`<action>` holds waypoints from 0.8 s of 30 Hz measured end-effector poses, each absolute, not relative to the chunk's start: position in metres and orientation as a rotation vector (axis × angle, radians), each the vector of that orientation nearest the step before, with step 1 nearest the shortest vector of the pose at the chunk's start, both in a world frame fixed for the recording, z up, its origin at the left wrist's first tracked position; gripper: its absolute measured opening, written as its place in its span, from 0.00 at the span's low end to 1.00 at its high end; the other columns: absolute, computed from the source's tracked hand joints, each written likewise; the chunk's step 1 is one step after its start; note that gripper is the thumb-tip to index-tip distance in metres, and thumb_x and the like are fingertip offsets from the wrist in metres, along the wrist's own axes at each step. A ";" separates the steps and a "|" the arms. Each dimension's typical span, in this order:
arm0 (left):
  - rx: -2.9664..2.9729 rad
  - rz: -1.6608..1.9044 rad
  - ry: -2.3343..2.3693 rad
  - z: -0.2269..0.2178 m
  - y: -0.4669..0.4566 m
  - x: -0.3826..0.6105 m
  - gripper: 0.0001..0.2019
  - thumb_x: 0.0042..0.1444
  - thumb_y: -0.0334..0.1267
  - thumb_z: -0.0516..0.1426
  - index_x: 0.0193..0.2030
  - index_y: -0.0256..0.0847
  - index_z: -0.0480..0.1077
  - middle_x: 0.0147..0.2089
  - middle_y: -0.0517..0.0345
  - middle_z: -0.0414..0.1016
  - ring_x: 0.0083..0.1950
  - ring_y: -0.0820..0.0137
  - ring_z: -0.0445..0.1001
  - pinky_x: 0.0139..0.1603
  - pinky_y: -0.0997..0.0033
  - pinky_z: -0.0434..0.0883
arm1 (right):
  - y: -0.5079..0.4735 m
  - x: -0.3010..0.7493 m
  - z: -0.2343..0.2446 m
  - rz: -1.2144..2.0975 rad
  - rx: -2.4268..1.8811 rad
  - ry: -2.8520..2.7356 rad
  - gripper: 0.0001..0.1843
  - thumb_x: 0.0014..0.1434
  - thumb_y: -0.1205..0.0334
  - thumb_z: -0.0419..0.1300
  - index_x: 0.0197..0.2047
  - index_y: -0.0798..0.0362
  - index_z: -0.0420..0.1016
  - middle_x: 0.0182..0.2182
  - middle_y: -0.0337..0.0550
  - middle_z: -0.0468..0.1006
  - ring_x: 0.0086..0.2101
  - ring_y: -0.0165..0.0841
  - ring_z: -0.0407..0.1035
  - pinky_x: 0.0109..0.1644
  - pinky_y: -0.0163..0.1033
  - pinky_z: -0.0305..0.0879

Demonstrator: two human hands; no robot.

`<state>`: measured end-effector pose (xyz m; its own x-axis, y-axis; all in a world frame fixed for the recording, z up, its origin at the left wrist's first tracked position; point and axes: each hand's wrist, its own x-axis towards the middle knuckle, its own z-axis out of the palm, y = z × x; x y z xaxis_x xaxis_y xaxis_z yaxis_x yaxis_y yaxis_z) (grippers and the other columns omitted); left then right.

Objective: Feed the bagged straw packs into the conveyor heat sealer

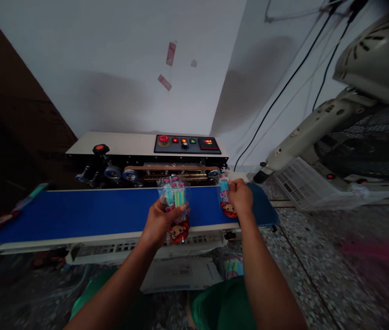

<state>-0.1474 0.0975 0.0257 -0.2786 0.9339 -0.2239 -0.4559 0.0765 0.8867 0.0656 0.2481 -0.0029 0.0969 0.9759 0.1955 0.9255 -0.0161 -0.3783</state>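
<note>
My left hand [160, 220] grips several clear plastic packets [177, 201] in a bunch, over the front edge of the blue conveyor belt [105, 211]. Pale green and blue sticks show inside them, with a red-haired cartoon head at the bottom. Pinched in my right hand [240, 197] is a single packet [227, 197] of the same sort, held upright over the belt's right part. Its upper end is close to the right end of the sealing machine [177, 169]. Fingertips of both hands are partly hidden.
A control panel [187, 144] with a red knob and lit display tops the machine. Another packet [15, 208] lies at the belt's left end. A white crate [304, 185] and a grey machine arm [304, 133] stand at right. Below the belt is a white box [182, 275].
</note>
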 end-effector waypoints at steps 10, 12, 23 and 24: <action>0.550 1.562 1.135 0.020 0.099 -0.153 0.19 0.37 0.36 0.69 0.38 0.36 0.73 0.35 0.54 0.80 0.33 0.67 0.77 0.36 0.69 0.73 | 0.204 0.007 0.028 0.844 -1.230 -1.899 0.23 0.60 0.44 0.49 0.42 0.53 0.74 0.33 0.44 0.78 0.33 0.34 0.70 0.36 0.35 0.61; 0.561 1.589 1.101 0.021 0.100 -0.151 0.20 0.38 0.35 0.69 0.40 0.36 0.73 0.38 0.53 0.80 0.35 0.68 0.77 0.39 0.69 0.73 | 0.189 -0.005 0.032 1.142 -0.989 -1.922 0.21 0.58 0.45 0.52 0.42 0.52 0.75 0.35 0.41 0.78 0.35 0.33 0.70 0.37 0.34 0.63; 0.538 1.593 1.088 0.016 0.100 -0.149 0.17 0.43 0.37 0.67 0.41 0.37 0.74 0.38 0.53 0.80 0.36 0.67 0.77 0.41 0.66 0.73 | 0.183 -0.009 0.019 0.888 -1.090 -1.518 0.18 0.62 0.48 0.49 0.35 0.53 0.71 0.24 0.36 0.69 0.26 0.29 0.61 0.31 0.32 0.58; 0.533 1.590 1.091 0.015 0.100 -0.150 0.17 0.43 0.37 0.67 0.41 0.37 0.74 0.39 0.52 0.80 0.37 0.66 0.77 0.41 0.66 0.73 | 0.185 -0.004 0.020 0.852 -1.100 -1.503 0.18 0.62 0.48 0.48 0.35 0.52 0.70 0.24 0.36 0.69 0.26 0.29 0.61 0.31 0.32 0.58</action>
